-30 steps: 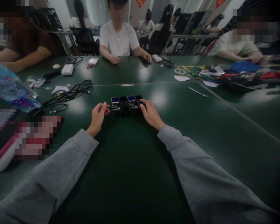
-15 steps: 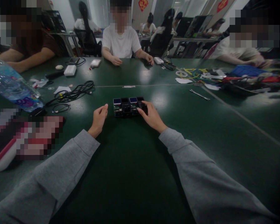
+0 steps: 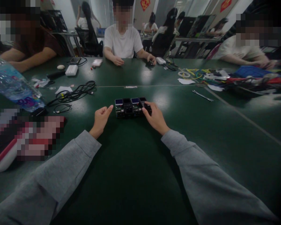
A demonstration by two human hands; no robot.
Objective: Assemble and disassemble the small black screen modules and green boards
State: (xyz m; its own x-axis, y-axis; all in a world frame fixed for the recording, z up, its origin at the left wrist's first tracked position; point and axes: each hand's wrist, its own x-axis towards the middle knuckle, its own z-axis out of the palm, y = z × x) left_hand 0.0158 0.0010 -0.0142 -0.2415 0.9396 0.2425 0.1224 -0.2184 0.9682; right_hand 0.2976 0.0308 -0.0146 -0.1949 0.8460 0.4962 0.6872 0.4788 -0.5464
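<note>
A row of small electronic modules lies on the green tabletop ahead of me. Two are open green circuit boards with little screens, a left board (image 3: 119,107) and a second board (image 3: 135,106). Between these sits a black module (image 3: 127,106), and another black module (image 3: 143,100) forms the right end. My right hand (image 3: 156,116) grips that end one, its thumb at the near side and its fingers over the far side, partly covering it. Just left of the row, my left hand (image 3: 101,119) is closed, fingers curled and thumb raised, apart from the modules; nothing shows in it.
On the left are black cables (image 3: 77,92), a large plastic bottle (image 3: 16,82) and a blurred red-edged item (image 3: 46,134). A wrench (image 3: 202,96) and a heap of coloured wires (image 3: 243,76) lie right. Across the table sits a person in a white shirt (image 3: 123,42).
My left hand has moved a little right and up toward the row, its fingers curling more visibly. The right hand stays on the end module. The whole view has shifted slightly.
</note>
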